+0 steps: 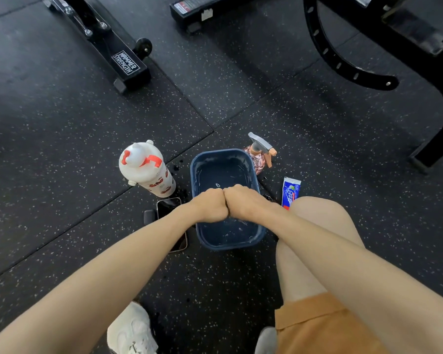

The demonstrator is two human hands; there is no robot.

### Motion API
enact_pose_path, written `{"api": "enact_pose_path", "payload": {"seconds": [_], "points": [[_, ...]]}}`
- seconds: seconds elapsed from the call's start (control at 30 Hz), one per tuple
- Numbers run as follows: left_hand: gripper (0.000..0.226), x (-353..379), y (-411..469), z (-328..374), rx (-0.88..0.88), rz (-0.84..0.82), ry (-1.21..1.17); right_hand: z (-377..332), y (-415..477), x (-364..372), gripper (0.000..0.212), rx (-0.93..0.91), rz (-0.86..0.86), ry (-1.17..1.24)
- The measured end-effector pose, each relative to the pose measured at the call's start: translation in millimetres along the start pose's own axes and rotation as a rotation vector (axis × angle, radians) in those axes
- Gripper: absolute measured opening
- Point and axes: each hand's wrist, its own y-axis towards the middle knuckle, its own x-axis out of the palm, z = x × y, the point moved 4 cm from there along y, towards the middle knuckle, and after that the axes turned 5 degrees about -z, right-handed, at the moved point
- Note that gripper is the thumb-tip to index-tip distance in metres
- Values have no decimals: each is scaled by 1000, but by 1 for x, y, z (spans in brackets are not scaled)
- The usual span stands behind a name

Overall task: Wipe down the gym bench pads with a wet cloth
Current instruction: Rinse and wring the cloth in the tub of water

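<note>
The left hand [211,204] and right hand [241,200] are balled knuckle to knuckle above a dark blue plastic basin [228,245] of water; whether they clutch the cloth is hidden. Beyond stands a black steel bench frame [123,57].

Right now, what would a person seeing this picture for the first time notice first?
The two fists, left hand and right hand, pressed knuckle to knuckle over the dark blue basin in the middle. Then the white and red bottle standing left of the basin, and the spray bottle behind its far right corner.
</note>
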Motion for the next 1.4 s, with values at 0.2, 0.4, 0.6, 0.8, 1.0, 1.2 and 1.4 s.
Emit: {"api": "enact_pose_path", "payload": {"seconds": [0.2, 0.4, 0.6, 0.8, 1.0, 1.2, 1.4], "points": [[17, 3, -4, 2, -86, -291, -474, 2, -2, -7, 55, -180, 159, -362], [39, 10, -16, -1, -158, -528, -704, 0, -4, -3, 73, -356, 270, -549], [40, 14, -16, 3, -139, -453, -837, 7, 1, 0, 71, -420, 278, -623], [25, 3, -13, 14, -85, 459, 205, 31, 13, -1, 44, 91, 41, 162], [39, 8, -16, 23, 263, 632, 860, 27, -3, 12, 32, 132, -575, 928], [17, -5, -16, 21, 113, 369, 698, 15, 10, 11, 25, 159, -415, 632], [9, -20, -4, 13, -15, 141, 18, 2, 9, -20, 86, -15, 100, -69]]}}
